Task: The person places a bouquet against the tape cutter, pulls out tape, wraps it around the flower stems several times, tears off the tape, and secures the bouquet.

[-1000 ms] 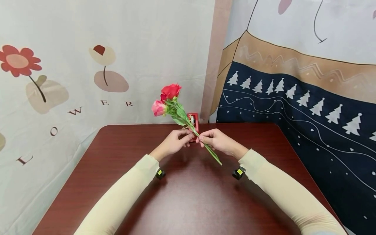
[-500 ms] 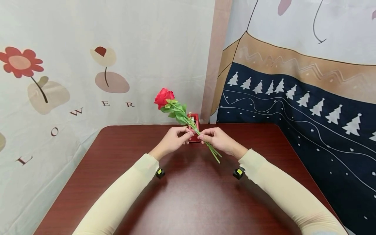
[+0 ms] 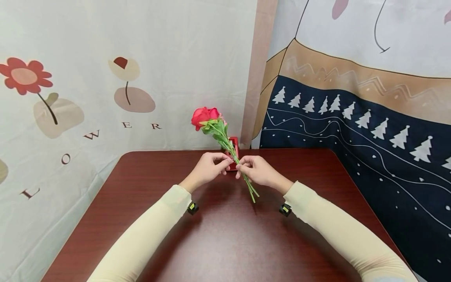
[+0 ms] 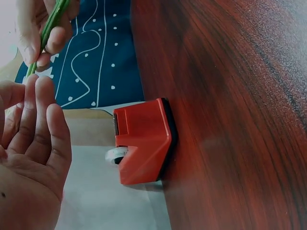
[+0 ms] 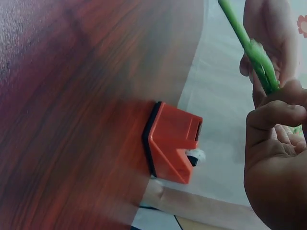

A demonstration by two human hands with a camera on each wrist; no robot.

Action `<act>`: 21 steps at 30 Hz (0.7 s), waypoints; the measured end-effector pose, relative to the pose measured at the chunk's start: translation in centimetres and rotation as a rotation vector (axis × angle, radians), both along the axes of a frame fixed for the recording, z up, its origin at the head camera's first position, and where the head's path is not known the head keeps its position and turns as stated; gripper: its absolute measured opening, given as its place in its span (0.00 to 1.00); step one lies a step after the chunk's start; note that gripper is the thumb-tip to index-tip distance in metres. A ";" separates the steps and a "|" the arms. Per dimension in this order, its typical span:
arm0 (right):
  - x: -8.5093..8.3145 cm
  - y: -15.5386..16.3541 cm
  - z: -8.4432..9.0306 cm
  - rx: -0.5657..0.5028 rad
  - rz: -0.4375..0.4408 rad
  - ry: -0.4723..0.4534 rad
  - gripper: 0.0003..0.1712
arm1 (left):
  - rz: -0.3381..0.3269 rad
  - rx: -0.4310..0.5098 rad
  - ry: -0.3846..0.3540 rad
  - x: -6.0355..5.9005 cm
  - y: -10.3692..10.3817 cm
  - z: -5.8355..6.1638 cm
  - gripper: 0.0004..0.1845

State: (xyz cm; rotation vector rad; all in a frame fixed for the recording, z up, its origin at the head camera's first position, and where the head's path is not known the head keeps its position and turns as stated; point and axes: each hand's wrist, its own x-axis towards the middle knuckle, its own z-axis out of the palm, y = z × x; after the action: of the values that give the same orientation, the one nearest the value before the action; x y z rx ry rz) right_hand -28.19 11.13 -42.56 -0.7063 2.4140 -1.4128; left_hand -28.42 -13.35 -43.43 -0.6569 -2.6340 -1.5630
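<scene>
A bunch of roses (image 3: 205,117) with green leaves and long stems (image 3: 251,191) leans up to the left in the head view; a red bloom covers most of a pink one. My right hand (image 3: 260,170) pinches the stems between thumb and index finger. My left hand (image 3: 208,167) is just left of the stems, thumb and index tips together on what looks like a thin clear strip, too small to be sure. Beyond both hands stands a red tape dispenser (image 4: 144,143), partly hidden in the head view. A roll of tape (image 4: 115,155) sits in it.
The dark red wooden table (image 3: 225,239) stretches before me, with its far edge close behind the dispenser. A pale flower-printed cloth (image 3: 183,70) hangs behind it. Along the right side hangs a navy cloth with white trees (image 3: 380,127).
The roses have turned in my right hand: the pink bloom has swung from the left to behind the red one. The stem ends have shifted left and down. My left hand has hardly moved.
</scene>
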 end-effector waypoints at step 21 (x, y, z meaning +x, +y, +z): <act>0.0 0.2 -0.1 -0.030 0.049 -0.131 0.08 | -0.010 -0.091 0.041 0.2 0.1 0.7 0.10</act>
State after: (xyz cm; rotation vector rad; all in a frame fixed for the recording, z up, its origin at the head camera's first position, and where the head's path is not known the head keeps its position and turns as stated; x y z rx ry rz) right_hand -28.15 11.36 -42.65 -0.6540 2.2660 -1.4316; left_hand -28.20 -13.22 -42.75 -0.7000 -2.6896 -1.4233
